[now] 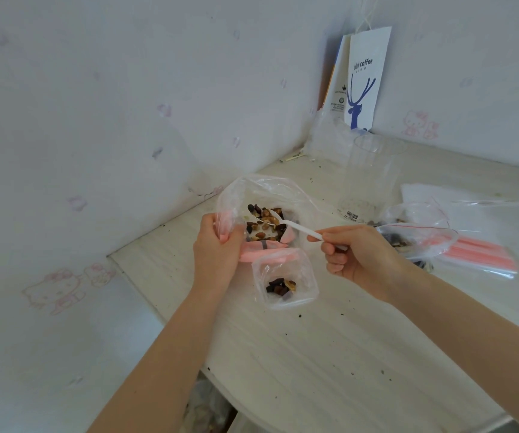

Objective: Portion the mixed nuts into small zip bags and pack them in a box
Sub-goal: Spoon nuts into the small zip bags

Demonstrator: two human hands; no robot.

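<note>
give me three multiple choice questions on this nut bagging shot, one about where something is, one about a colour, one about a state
1. Where is the bowl of the spoon?
A. inside the big bag that the left hand grips
B. in a metal bowl
C. in a cardboard box

2. What colour is the spoon?
A. red
B. white
C. black

3. How is the small zip bag nearest the person?
A. sealed and full
B. flat and empty
C. open, with a few nuts at the bottom

Answers:
1 A, the bowl lies inside the big bag while the right hand holds the handle.
2 B, the whole spoon is white plastic.
3 C, its mouth gapes and a small heap lies inside.
</note>
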